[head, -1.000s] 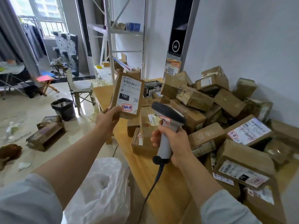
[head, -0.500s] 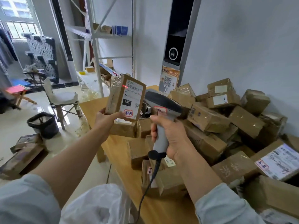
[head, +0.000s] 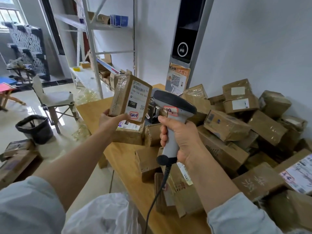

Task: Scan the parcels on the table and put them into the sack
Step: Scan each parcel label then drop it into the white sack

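My left hand holds a small brown parcel upright from below, its white barcode label turned toward me. My right hand grips the grey handle of a barcode scanner, whose dark head sits just right of the parcel and points at it. A black cable hangs down from the scanner. A white sack lies at the bottom edge, beside the wooden table. A heap of taped cardboard parcels covers the table's right side up to the wall.
A metal shelf rack stands behind the table. On the floor at the left are a black bin, a folding chair and flattened boxes. A grey standing terminal leans at the wall.
The parcel and scanner have stayed close together, raised in front of me. The red scan light seen on the label half a second ago is gone. My view has shifted slightly right.
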### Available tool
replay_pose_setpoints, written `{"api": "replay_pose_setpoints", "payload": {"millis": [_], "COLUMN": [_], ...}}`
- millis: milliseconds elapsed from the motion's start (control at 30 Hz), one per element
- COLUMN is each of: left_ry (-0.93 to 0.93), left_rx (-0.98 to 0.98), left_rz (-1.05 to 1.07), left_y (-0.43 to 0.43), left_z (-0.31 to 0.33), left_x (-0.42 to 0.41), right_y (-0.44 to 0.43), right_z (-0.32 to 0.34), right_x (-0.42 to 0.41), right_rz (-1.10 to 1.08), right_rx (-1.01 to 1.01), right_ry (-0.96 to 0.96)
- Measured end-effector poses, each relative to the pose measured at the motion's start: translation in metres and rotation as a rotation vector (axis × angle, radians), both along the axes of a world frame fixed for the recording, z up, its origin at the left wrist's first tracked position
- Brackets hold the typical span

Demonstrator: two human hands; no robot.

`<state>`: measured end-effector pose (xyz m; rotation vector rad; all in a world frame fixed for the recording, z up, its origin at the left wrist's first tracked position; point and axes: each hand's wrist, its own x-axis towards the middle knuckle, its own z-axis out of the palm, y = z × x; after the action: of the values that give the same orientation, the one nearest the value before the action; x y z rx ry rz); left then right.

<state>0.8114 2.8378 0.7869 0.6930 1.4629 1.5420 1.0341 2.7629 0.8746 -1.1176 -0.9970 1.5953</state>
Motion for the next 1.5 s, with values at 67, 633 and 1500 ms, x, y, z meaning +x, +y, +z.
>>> {"api": "replay_pose_setpoints", "payload": {"millis": [67, 633, 1500], "left_ry": [0.013, -0.079, 0.095], "left_rx": [-0.006, -0.563, -0.854], "left_rz": [0.007, 0.521, 0.085], "left_y": [-0.001, -0.167, -0.205], "left_z": [-0.004, -0.149, -0.451], "left_x": [0.000, -0.036, -0.103], "right_y": [0.000, -0.035, -0.094], "right_z": [-0.003, -0.112, -0.344], "right_x": [0.001, -0.056, -0.115], "right_rz": [0.018, 0.462, 0.347], "right_rx": [-0.001, -0.480, -0.215], "right_ry": [-0.005, -0.128, -0.431]}}
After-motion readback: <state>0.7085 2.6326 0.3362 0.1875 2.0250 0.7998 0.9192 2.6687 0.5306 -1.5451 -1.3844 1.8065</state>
